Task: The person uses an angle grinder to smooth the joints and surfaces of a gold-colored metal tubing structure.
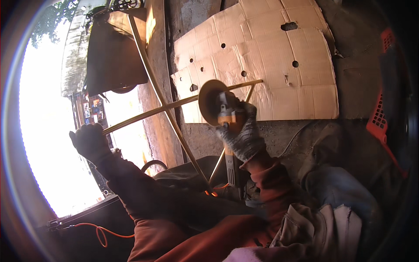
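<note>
My gloved right hand (245, 139) is wrapped round the yellow and dark body of an angle grinder (228, 118), whose long handle runs down below it. The grinder's large round disc (209, 102) is right by a brass-coloured metal tube; whether it touches cannot be made out. That tube is part of a metal frame (162, 105) of crossed, joined tubes. At the far left end of the same tube, my gloved left hand (91, 143) is closed round it. The lower tubes meet near my legs, beside an orange cord (213, 193).
A cardboard sheet (266, 56) with several holes lies beyond the frame. A dark boxy object (117, 52) stands at upper left beside a wooden plank (159, 131). Red perforated plastic (379, 115) is at the right. Another orange cord (102, 229) loops at lower left.
</note>
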{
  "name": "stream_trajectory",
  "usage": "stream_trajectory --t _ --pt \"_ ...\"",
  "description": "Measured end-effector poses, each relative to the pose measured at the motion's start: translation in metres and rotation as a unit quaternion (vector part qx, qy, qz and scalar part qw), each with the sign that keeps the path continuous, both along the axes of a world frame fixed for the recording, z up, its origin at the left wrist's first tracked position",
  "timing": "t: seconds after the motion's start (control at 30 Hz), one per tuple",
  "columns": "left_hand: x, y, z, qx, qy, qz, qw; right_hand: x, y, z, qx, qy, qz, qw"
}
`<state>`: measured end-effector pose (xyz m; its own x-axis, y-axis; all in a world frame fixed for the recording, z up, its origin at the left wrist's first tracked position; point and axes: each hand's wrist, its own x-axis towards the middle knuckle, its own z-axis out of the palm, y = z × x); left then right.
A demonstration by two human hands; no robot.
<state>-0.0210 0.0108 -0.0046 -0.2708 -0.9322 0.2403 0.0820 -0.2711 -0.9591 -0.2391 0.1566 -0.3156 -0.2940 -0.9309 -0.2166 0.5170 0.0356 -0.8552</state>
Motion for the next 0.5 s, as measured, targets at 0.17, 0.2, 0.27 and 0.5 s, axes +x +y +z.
stream_trajectory --t 0.17,0.2,0.27,0.5 --pt "-0.017 -0.001 0.004 0.037 0.005 0.016 0.999 -0.012 0.007 0.051 -0.038 0.175 0.105 0.978" --pt "-0.014 0.000 0.003 0.043 0.019 0.014 0.999 -0.012 0.008 0.050 -0.035 0.163 0.111 0.980" --pt "0.000 -0.002 -0.003 0.034 0.010 0.006 0.999 -0.020 0.005 0.043 -0.021 0.153 0.097 0.983" --pt "0.018 -0.004 0.000 0.032 -0.004 0.009 0.999 -0.018 -0.006 -0.030 0.132 -0.049 -0.039 0.989"
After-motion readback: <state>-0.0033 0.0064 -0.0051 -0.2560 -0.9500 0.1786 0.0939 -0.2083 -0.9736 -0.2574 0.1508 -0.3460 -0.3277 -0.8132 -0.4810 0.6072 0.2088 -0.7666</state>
